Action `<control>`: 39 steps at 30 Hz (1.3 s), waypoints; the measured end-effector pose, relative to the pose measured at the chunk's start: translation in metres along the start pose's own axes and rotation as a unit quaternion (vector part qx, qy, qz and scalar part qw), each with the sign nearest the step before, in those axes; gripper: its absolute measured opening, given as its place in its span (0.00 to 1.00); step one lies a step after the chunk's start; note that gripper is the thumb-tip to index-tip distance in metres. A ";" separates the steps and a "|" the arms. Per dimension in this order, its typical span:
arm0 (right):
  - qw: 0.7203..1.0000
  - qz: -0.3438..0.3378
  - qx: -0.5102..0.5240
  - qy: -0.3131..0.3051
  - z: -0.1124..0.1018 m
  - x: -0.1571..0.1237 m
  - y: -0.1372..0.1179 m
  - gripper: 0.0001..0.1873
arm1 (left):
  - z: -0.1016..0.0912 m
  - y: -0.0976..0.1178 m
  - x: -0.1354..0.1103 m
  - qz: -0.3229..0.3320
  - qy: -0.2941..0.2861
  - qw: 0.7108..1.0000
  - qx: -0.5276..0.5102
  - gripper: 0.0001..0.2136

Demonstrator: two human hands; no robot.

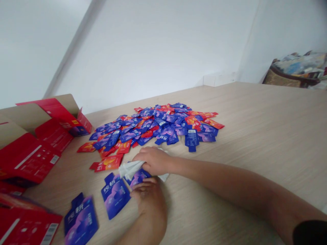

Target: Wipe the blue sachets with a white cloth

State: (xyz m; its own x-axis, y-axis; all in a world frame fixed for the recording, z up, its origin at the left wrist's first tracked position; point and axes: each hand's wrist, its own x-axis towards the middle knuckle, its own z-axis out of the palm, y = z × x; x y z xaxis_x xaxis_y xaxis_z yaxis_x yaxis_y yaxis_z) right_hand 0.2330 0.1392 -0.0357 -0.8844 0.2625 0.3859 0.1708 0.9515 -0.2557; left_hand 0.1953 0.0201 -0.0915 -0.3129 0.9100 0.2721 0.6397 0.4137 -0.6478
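Note:
My right hand (152, 160) is closed around a crumpled white cloth (131, 169), which lies over the top of a blue-and-purple sachet (138, 177). Below it, my left hand (146, 190) grips that sachet by its lower edge, against the table. Two more blue sachets lie flat to the left: one nearby (115, 195) and one closer to the front (81, 219). A red sachet (108, 163) rests just beyond the cloth. Part of the held sachet is hidden by the cloth and my fingers.
A wide heap of blue and red sachets (158, 124) spreads across the table (245, 136) beyond my hands. Open red cartons (30, 156) stand along the left, with another red box (25, 221) at the front left. A white wall (163, 44) rises behind.

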 end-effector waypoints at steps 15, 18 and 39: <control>0.992 -0.003 -0.084 -0.093 0.014 0.000 0.003 0.14 | -0.004 -0.007 0.002 0.004 0.026 0.996 -0.087 0.18; 0.992 0.002 -0.084 -0.090 0.016 0.000 0.002 0.14 | -0.001 -0.006 0.002 -0.003 0.021 0.996 -0.083 0.18; 0.998 0.047 -0.029 -0.023 0.005 -0.002 -0.005 0.17 | 0.002 0.003 0.003 -0.036 -0.036 0.998 -0.037 0.19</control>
State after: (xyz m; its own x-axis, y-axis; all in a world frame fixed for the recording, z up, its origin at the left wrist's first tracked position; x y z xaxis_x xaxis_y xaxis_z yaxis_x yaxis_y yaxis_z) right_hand 0.2320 0.1336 -0.0394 -0.8825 0.3443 0.3204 0.2775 0.9312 -0.2363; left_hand 0.1952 0.0245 -0.0942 -0.4080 0.8742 0.2632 0.6626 0.4818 -0.5734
